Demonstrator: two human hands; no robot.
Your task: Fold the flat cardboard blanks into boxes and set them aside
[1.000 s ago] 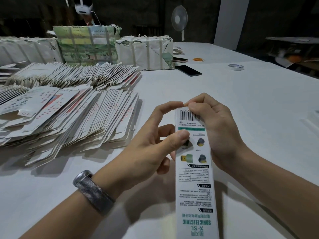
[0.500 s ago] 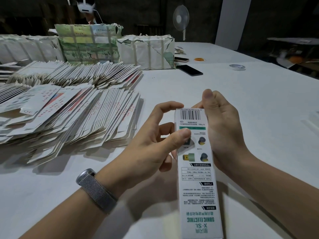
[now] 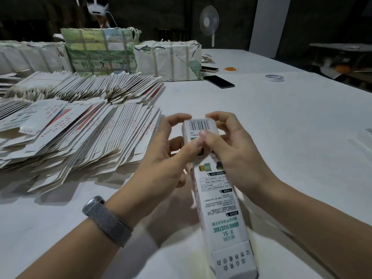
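A long narrow white box (image 3: pixel 218 200) with green lettering and a barcode at its far end is held over the white table (image 3: pixel 291 125), pointing away from me. My left hand (image 3: pixel 163 162) grips its left side, thumb on the printed face and index finger curled over the far end. My right hand (image 3: pixel 235 156) grips the right side, thumb on the face beside the left thumb, fingers curled over the far end. At the near end a printed flap hangs out. Fanned piles of flat blanks (image 3: pixel 80 127) lie to the left.
Wrapped bundles (image 3: pixel 169 59) stand at the back of the table beside the piles. A dark phone (image 3: pixel 219 81), a second phone (image 3: pixel 209 68), a tape roll (image 3: pixel 274 77) and an orange item (image 3: pixel 230 68) lie beyond. A fan (image 3: pixel 209 22) stands behind.
The box has tilted so its near end swings right and a flap shows there. My right thumb came down onto the face and both hands' fingers curled over the far end.
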